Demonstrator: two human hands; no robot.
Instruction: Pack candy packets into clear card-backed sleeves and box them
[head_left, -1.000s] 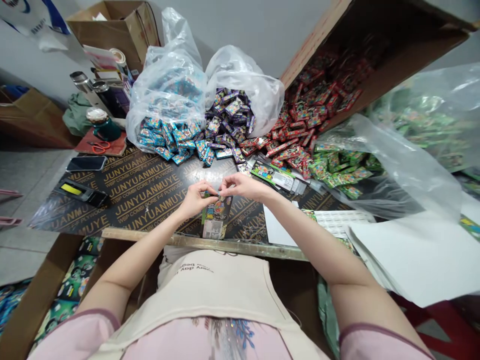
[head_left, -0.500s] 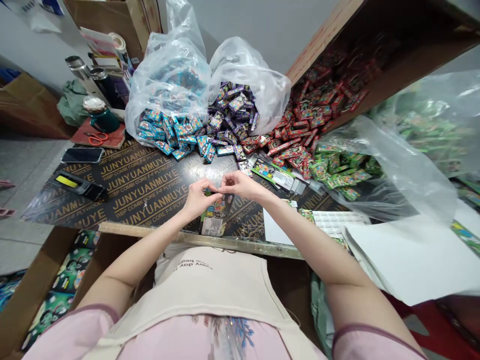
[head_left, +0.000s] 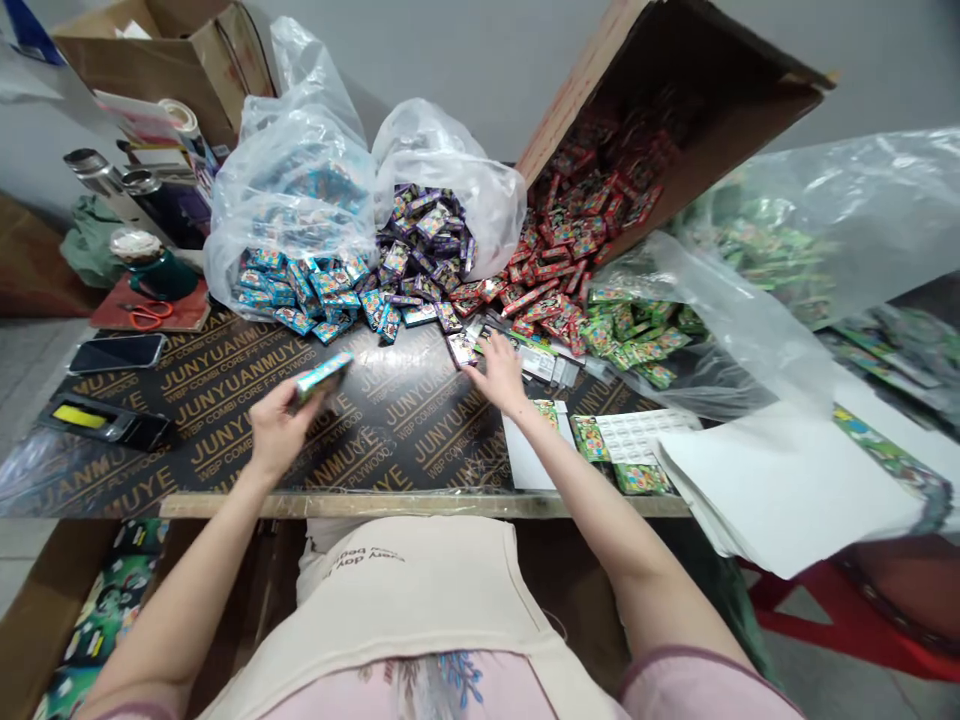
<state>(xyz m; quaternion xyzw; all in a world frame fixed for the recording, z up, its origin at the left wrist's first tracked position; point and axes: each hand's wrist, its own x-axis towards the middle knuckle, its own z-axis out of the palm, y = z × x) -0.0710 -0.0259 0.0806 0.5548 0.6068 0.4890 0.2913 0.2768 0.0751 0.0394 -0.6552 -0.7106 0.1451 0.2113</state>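
Observation:
My left hand (head_left: 279,425) is raised over the left part of the board, its fingers closed on a thin printed packet (head_left: 324,374) with a bluish edge, tilted and partly blurred. My right hand (head_left: 499,378) reaches forward with fingers spread, at the near edge of a few flat clear-and-green pouches (head_left: 538,358). A small purple box (head_left: 462,349) lies beside its thumb. Beyond the hands, small boxes are heaped by colour: blue (head_left: 330,290), purple (head_left: 427,240) and red (head_left: 547,270). Green packets (head_left: 637,330) lie to the right.
Clear plastic bags (head_left: 292,190) and a tipped cardboard box (head_left: 577,90) stand at the back. To the left are a phone (head_left: 116,353), a black tool with a yellow strip (head_left: 105,420), and scissors (head_left: 148,316). White paper sheets (head_left: 757,480) overhang the front right edge.
My hands, earlier together over a pouch at the table's front, are apart. My left hand has moved left with a packet; my right has gone forward to the pouches. The view has shifted right.

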